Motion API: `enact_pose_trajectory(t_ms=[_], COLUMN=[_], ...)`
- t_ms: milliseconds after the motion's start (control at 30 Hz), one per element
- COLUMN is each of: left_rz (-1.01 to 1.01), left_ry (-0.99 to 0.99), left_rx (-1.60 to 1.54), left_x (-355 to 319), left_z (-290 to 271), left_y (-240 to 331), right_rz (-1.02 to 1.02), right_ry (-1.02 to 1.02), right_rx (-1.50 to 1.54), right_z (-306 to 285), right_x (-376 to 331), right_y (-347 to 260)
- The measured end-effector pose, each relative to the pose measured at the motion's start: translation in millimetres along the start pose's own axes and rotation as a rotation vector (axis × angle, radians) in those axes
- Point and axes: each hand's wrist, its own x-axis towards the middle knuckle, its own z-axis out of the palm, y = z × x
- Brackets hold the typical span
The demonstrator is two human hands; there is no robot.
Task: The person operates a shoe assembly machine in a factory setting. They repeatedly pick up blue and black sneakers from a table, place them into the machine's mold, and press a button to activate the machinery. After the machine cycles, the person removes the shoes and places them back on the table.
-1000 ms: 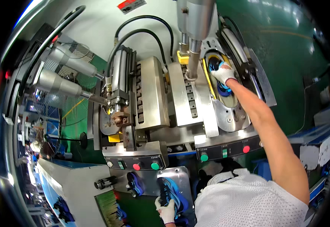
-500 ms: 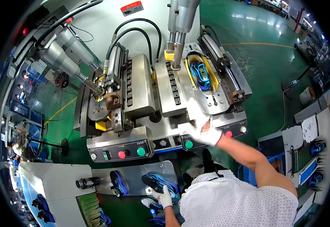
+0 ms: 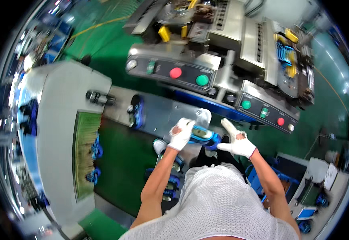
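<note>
A black-and-blue shoe [image 3: 207, 137], its opening facing up, is in front of my body by the end of the metal plate. My gloved left hand [image 3: 181, 134] grips its left end, the fingers partly hidden. My gloved right hand [image 3: 239, 141] is spread, thumb and fingers apart, close to the shoe's right end; whether it touches is unclear. Another blue-black shoe [image 3: 136, 111] stands on the metal plate [image 3: 170, 114]. In the machine's right-hand station sits a blue shoe [image 3: 284, 54], blurred.
Ahead is the press machine with a left control panel [image 3: 170, 72] and a right control panel [image 3: 262, 108]. More shoes [image 3: 170, 184] stand on a rack below my left forearm. At left is a grey housing [image 3: 58, 132] with a green brush opening [image 3: 87, 160]. A black cylindrical object [image 3: 99, 98] lies nearby.
The view has swung down and left. My right hand has come back from the machine's right panel to the shoe. The shoe in my left hand has left its place on the plate.
</note>
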Motion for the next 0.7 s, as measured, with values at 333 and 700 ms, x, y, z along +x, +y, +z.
enact_pose_trajectory(t_ms=[333,700], left_rz=[-0.428,-0.403], left_ry=[-0.023,0.136], left_rx=[-0.266,-0.387], left_x=[-6.0,18.4], left_z=[16.7,-8.7], left_y=[-2.1,-5.7], right_rz=[0.054,-0.177], right_ry=[0.047,0.163], right_rx=[0.118,0.274], right_z=[27.9,70.2], right_x=[-6.4,29.3], right_y=[-44.8,-8.3])
